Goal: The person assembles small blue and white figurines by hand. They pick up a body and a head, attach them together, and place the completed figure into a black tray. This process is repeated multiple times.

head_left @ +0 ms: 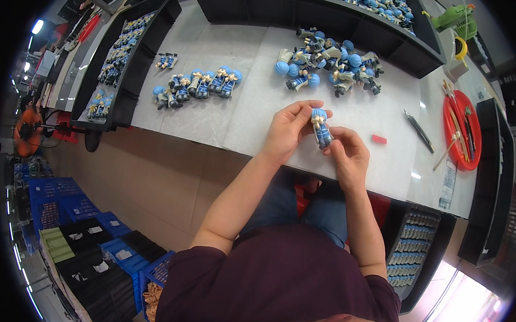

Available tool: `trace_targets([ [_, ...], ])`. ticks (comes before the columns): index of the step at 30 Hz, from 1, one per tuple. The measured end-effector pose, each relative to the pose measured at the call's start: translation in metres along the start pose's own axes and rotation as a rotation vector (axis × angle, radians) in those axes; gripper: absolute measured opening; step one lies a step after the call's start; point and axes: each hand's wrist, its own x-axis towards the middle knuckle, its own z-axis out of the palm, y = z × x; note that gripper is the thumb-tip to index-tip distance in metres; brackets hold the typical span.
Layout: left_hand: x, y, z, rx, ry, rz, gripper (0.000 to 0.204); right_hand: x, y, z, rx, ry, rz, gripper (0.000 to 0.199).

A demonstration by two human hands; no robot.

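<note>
A small blue-haired doll figurine (321, 129) in a blue outfit with dark boots is held upright between my two hands, above the near edge of the white table (255, 97). My left hand (288, 128) pinches it around the head and upper side. My right hand (349, 153) grips it low, thumb and fingers at the boots. Beyond my hands lies a loose heap of like figurines (331, 60), tangled together. Further left, several more figurines (198, 85) lie close together in a row, and another (167, 60) lies behind them.
Black trays of figurines stand at the back (310, 13) and left (137, 58). To the right are a small red block (378, 139), a pen-like tool (419, 131), a red dish (473, 153) with brushes, and a tape dispenser (451, 54). Another figurine tray (412, 248) sits below the table edge.
</note>
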Motion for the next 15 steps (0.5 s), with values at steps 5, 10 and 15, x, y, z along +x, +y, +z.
trace_targets([
  [5,0.0009,-0.0007,0.0006,0.02,0.016,0.004,0.031,-0.0004,0.0032,-0.002,-0.002,0.02,-0.002,0.027],
  [10,-0.0001,0.0004,0.0002,0.027,0.013,-0.002,0.033,-0.0004,0.0033,-0.0017,-0.006,0.032,0.008,0.026],
  [15,-0.001,0.0001,0.0008,0.042,-0.002,0.009,0.035,0.0002,0.0068,-0.0032,0.012,0.052,-0.014,0.026],
])
